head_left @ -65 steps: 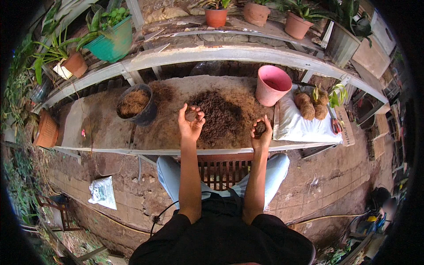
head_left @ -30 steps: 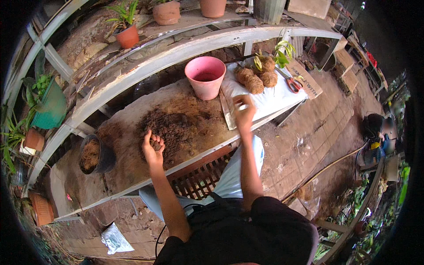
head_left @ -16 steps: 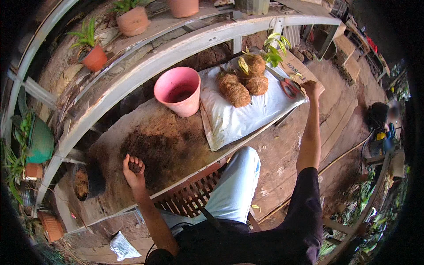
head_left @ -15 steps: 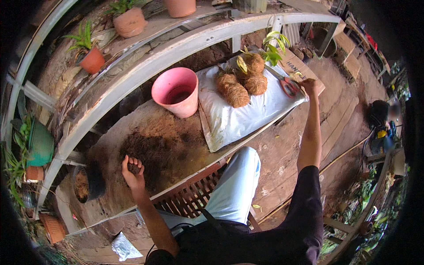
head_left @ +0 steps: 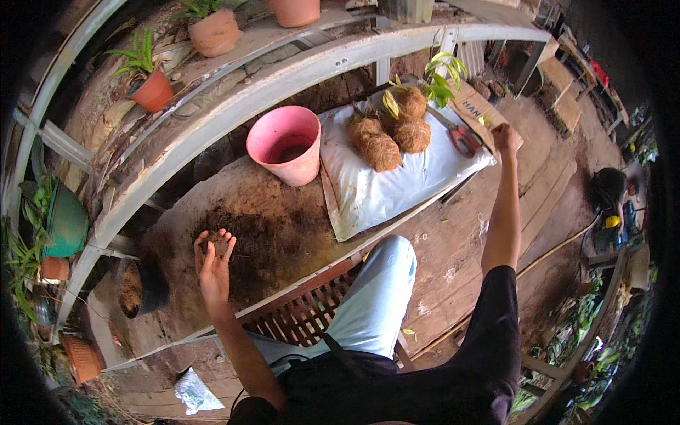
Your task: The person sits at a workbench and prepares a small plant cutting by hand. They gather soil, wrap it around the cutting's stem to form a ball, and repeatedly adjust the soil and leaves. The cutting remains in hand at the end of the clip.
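My left hand is turned palm up at the edge of a patch of loose dark soil, its fingers curled round a small clump of soil. My right hand is closed over the cardboard at the right; what its fingers hold, if anything, is hidden. Close to it, red-handled scissors lie on a white plastic sack. Several brown, fibre-wrapped root balls rest on this sack, with green leaves rising behind them. A pink pot stands upright beside the sack.
A black pot with brown material inside lies on its side at the table's left end. Past the pale metal rail sit terracotta pots. A slatted brown chair is near my leg, and a silvery packet lies lower left.
My left hand has opened slightly and turned palm up, showing the soil in its fingers. My right hand has shifted slightly and stays closed. The view has tilted a little.
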Available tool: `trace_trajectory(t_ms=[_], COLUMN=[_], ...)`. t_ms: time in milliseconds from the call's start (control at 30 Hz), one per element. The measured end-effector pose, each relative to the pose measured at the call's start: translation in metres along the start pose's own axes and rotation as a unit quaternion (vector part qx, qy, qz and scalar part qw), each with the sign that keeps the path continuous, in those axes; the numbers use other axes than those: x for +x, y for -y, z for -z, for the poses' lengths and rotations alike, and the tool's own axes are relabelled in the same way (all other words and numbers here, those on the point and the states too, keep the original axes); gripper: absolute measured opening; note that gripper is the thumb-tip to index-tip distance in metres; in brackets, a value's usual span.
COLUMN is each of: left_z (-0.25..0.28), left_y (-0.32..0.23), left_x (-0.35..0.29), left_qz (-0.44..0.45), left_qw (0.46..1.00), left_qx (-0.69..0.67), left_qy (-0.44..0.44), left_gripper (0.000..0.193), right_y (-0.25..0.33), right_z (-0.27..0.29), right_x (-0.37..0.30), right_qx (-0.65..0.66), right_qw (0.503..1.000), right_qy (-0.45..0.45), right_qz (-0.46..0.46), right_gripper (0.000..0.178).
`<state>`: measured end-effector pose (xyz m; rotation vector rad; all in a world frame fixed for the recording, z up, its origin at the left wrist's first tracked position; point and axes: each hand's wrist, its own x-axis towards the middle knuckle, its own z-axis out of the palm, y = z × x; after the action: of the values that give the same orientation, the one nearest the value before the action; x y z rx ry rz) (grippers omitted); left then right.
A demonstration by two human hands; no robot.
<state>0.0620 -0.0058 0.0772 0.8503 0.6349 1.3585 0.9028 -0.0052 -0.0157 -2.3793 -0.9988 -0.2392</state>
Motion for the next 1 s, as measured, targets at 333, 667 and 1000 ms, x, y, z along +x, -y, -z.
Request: trace_trajectory(t_ms=[333,667,1000], left_z=[-0.014,-0.012,0.028], left_y=[-0.018,-0.036,-0.035], left_x=[-0.017,-0.019,-0.064], left_qz=[-0.043,0.011,0.071], left_qw=[0.995,0.992,0.995], left_qx=[0.091,0.124,-0.038], left_qy=[-0.02,0.031,0.063], left_gripper=[0.026,0.046,0.032], right_y=[0.007,0.083,0.389], right_z=[-0.024,0.056,0.174], right_x=[-0.035,-0.022,-0.315], right_qx=[0.064,0.292,0.578], right_qw=[0.995,0.952,0.756], right_qy=[0.054,-0.081,0.26], right_qz=[0.062,0.042,0.164], right_gripper=[0.038,0.022,0.019])
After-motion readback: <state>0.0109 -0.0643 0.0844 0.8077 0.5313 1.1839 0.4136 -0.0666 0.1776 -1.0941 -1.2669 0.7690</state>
